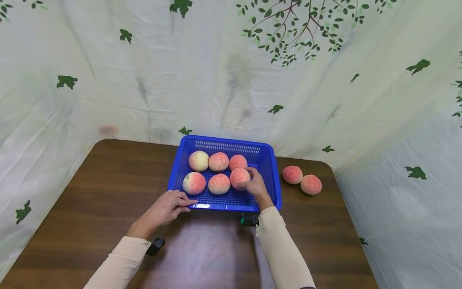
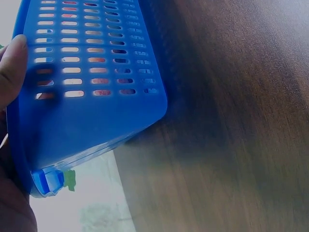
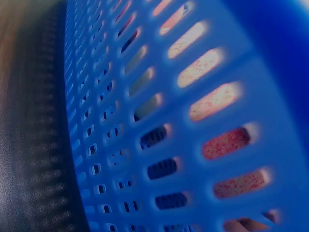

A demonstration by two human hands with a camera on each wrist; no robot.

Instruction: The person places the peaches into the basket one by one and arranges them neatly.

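Note:
A blue plastic basket (image 1: pixel 276 176) with slotted walls stands on the table and holds several pink and cream peaches in two rows. My left hand (image 1: pixel 167 207) grips the rim at the near left corner; in the left wrist view its thumb (image 2: pixel 13 67) lies on the outer side of the rim. Inside the basket, my right hand (image 1: pixel 256 185) holds the near right peach (image 1: pixel 239 178) between thumb and fingers. Just behind that one sits another peach (image 1: pixel 238 161). The right wrist view mostly shows the slotted basket wall (image 3: pixel 193 135), with peaches behind it.
Two more peaches (image 1: pixel 292 175) (image 1: pixel 311 184) lie side by side on the brown table (image 1: pixel 310 228), right of the basket. A pale curtain (image 1: pixel 216 80) with printed leaves hangs behind the table and along both sides.

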